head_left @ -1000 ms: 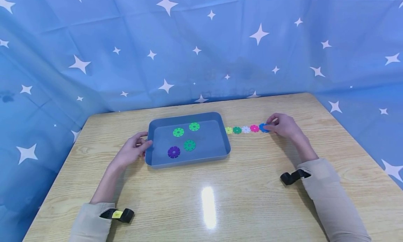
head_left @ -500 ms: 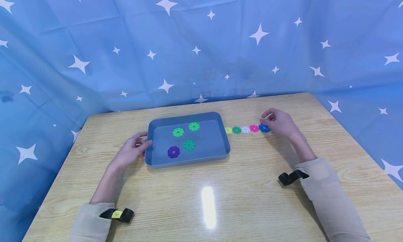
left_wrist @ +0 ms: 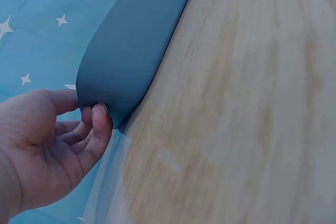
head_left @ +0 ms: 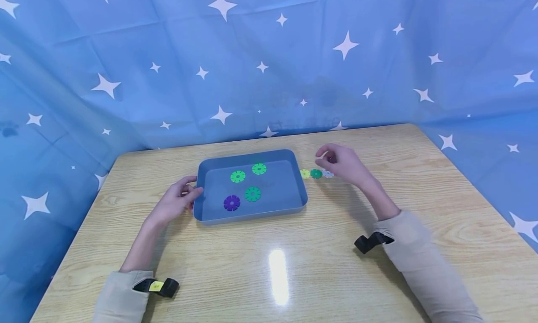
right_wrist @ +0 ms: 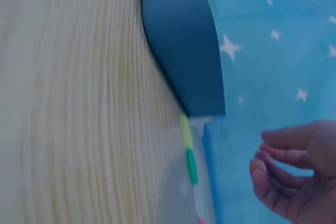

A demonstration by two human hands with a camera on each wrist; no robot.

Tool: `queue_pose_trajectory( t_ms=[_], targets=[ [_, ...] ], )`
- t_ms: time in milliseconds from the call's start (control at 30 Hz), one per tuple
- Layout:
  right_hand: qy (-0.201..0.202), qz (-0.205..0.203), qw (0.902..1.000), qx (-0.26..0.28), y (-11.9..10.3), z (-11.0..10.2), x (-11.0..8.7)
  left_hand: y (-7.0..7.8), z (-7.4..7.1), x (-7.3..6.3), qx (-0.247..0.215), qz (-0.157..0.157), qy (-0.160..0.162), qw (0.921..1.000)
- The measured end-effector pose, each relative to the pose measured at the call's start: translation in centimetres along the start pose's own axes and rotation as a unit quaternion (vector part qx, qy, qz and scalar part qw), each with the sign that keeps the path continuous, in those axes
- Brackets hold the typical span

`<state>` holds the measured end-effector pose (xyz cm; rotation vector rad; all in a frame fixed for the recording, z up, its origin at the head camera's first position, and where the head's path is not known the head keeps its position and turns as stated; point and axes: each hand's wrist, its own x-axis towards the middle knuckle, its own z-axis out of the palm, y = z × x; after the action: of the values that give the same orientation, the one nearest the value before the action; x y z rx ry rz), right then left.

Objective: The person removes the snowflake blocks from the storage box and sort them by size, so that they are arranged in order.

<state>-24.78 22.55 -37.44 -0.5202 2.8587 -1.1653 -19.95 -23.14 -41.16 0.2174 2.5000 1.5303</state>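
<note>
At the left end of a blue-grey tray, my left hand pinches the wall, thumb over the rim and fingers outside. Inside lie flat notched plastic discs: two light green ones, a teal one and a purple one. From the tray's right side runs a row of similar discs on the table: yellow, green and white. Over this row hovers my right hand, fingers loosely bent, nothing held. It hides the pink and blue discs in the head view.
The wooden table reaches back to a blue curtain with white stars. Black wrist bands sit on both sleeves. A bright light reflection lies on the table's front middle.
My right hand has let go of the blue disc at the row's end, risen and moved left over the row towards the tray. The left hand and tray have stayed put.
</note>
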Motion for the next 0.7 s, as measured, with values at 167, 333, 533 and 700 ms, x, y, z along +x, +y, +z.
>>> queue_pose_trajectory(
  t_ms=[167,333,533,700],
  targets=[
    [-0.018,-0.033,0.9991,0.022,-1.9,1.7,0.7,0.1,0.0,0.0,0.0,0.003,0.001,1.0],
    [-0.024,-0.065,0.9971,0.032,-3.8,3.5,1.4,0.1,0.0,-0.1,-0.002,0.002,0.0,1.0],
    [-0.048,-0.106,0.9926,0.034,-5.6,6.0,2.4,0.1,0.0,-0.1,-0.001,0.001,0.0,1.0],
    [-0.091,-0.107,0.9899,0.023,-6.6,8.3,2.8,0.1,0.0,-0.1,-0.001,0.0,0.0,1.0]
  ],
)
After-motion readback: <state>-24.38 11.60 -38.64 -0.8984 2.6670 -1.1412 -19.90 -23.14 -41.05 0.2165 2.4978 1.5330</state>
